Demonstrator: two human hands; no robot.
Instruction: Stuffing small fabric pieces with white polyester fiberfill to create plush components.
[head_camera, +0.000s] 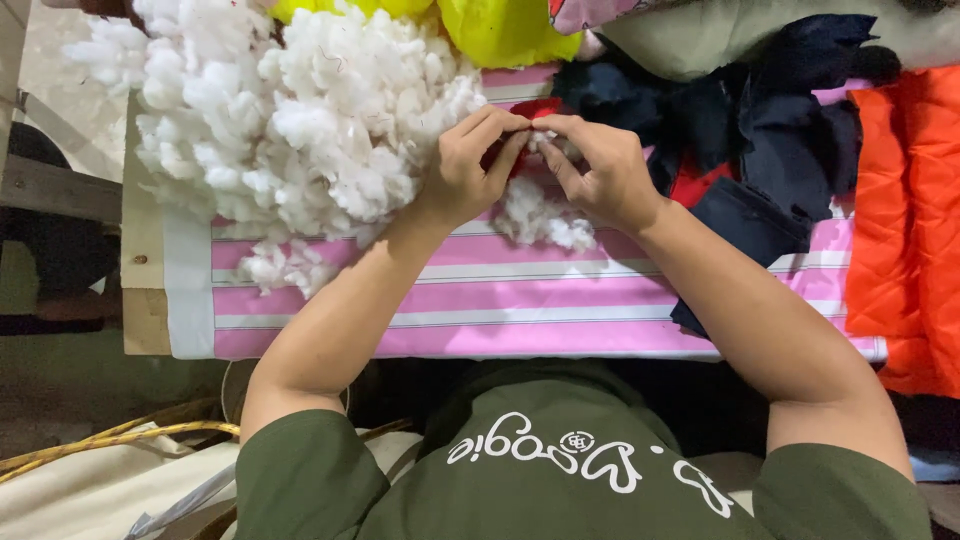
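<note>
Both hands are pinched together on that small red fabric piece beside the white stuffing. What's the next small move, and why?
Probably push the white fibre tuft at the fingertips further into the small red fabric piece. The left hand and right hand both pinch it, and some white fibre shows between their fingertips. More loose white stuffing lies just below them on the pink striped cloth if needed.
</note>
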